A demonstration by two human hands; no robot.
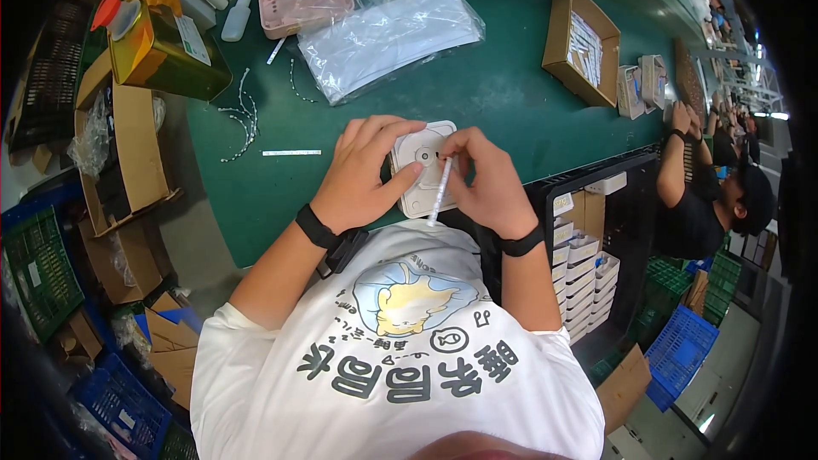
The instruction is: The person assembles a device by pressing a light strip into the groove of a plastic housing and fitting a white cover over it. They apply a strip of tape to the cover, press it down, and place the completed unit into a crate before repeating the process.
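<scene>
A white, rounded rectangular plastic casing [417,198] lies at the table's near edge, in front of my body. It has a round part [425,155] with a dark centre. My left hand [365,172] grips its left side, thumb on the face and fingers along the far edge. Over the casing's right side, my right hand [487,177] is closed, thumb and fingers pinching a narrow white strip [440,194]. The strip slants down toward my shirt, its upper end partly hidden by the fingers. A similar flat strip [291,152] lies on the green table left of my left hand.
Thin beaded wires [247,123], a squeeze bottle [238,15], a pink tray [294,8] and plastic-bagged white sheets [392,38] occupy the far left. At right are a cardboard box [569,47] of strips and stacked white casings [584,264]. Another person [707,196] works beyond.
</scene>
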